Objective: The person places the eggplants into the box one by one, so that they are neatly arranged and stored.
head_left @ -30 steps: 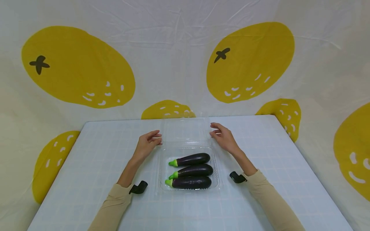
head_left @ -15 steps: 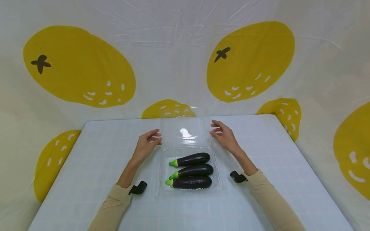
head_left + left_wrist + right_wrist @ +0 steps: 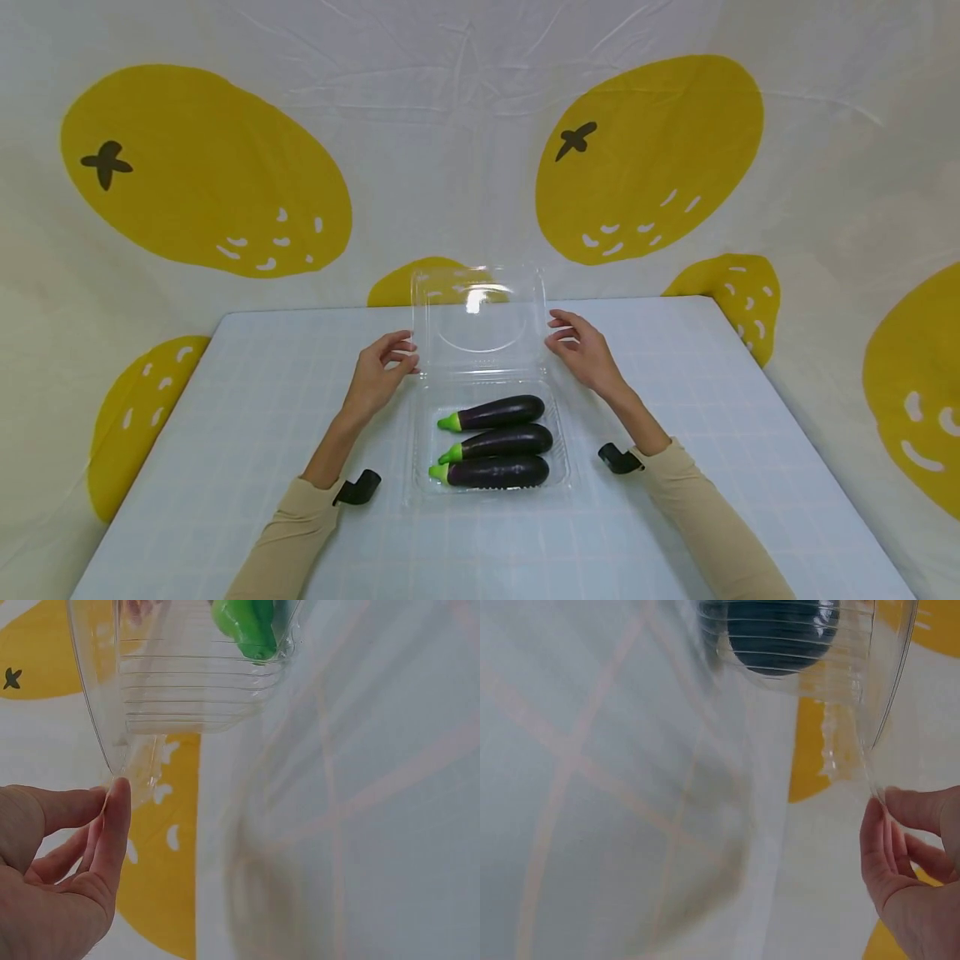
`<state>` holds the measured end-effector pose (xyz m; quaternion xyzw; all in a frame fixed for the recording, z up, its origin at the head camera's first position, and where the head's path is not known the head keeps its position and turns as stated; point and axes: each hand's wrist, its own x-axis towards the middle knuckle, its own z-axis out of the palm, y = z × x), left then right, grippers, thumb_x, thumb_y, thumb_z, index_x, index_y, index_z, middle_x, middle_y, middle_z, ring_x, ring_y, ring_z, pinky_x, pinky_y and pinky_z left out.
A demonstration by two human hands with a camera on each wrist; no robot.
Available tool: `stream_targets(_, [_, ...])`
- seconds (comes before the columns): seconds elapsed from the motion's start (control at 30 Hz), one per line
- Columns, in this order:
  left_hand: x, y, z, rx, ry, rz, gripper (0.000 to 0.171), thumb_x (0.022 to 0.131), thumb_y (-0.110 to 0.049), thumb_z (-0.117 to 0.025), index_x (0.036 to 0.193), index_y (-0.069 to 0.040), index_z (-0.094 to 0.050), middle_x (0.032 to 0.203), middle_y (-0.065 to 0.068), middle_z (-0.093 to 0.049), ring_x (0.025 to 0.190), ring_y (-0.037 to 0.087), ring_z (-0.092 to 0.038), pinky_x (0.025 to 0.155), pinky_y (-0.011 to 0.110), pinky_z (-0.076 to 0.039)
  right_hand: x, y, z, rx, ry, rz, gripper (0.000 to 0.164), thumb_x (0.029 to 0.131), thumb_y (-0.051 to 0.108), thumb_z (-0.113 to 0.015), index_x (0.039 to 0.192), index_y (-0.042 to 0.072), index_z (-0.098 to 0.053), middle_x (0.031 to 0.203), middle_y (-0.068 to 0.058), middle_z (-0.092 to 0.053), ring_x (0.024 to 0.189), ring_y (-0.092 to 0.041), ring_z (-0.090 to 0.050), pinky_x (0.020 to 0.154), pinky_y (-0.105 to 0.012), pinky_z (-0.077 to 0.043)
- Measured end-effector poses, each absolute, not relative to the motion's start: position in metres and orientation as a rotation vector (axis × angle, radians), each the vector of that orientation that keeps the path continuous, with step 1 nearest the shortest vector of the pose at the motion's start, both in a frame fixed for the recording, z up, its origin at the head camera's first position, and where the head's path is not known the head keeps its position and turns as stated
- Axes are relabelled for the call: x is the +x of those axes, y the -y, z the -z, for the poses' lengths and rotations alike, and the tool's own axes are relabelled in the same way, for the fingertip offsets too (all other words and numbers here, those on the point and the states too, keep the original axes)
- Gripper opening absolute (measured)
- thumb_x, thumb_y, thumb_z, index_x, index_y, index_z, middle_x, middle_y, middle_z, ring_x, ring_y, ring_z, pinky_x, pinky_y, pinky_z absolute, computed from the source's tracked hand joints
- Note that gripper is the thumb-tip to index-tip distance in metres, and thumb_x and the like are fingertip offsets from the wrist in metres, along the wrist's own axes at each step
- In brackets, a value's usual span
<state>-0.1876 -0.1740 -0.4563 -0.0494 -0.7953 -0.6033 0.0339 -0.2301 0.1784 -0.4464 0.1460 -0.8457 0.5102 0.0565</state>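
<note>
A clear plastic clamshell container stands on the table with its hinge at the back. Three dark purple eggplants lie side by side in its base, the nearest eggplant with its green stem to the left. The see-through lid is swung open and tilts up behind the base. My left hand pinches the lid's left edge between thumb and fingertips, as the left wrist view shows. On the right edge, my right hand pinches the lid the same way. A green stem shows through the container wall in the left wrist view.
The table has a pale checked cover. Behind it hangs a white cloth printed with yellow fruit, and the lid's upper part overlaps this cloth in the head view. A black wrist camera sits at the left sleeve.
The lid has tilted further upright, its top edge rising in the head view. Both hands keep hold of its sides and have shifted slightly upward. The eggplants have stayed in place.
</note>
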Motion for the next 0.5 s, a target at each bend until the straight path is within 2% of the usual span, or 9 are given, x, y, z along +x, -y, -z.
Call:
stream_targets(0.17, [-0.1885,0.1734,0.456,-0.197,2.387,1.878,0.04,0.098,0.002,-0.067,0.136,0.004,-0.058,0.119,0.03,-0.063,0.101,0.045,-0.067,0.082,0.032,-0.061,-0.2291,-0.179,0.4453,0.481,2.494,-1.596,0.047,0.095,-0.001,-0.071,0.139,-0.005,-0.055,0.121,-0.025,-0.063,0.108,-0.04,-0.066,0.097,-0.048,-0.054])
stream_targets(0.37, [-0.1888,0.1718,0.4538,-0.199,2.352,1.895,0.036,0.097,0.003,-0.067,0.132,0.005,-0.059,0.115,0.029,-0.063,0.1,0.046,-0.066,0.081,0.03,-0.061,-0.2274,-0.18,0.4443,0.48,2.477,-1.575,0.046,0.094,-0.002,-0.072,0.137,-0.002,-0.056,0.119,-0.023,-0.064,0.105,-0.037,-0.067,0.096,-0.037,-0.056])
stream_targets(0.5, [-0.1873,0.171,0.4516,-0.186,2.354,1.906,0.036,0.097,0.004,-0.067,0.132,0.008,-0.057,0.119,0.033,-0.061,0.102,0.047,-0.065,0.082,0.027,-0.06,-0.2263,-0.1801,0.4433,0.503,2.446,-1.561,0.046,0.092,-0.005,-0.073,0.134,-0.007,-0.055,0.116,-0.024,-0.064,0.103,-0.038,-0.067,0.092,-0.026,-0.057])
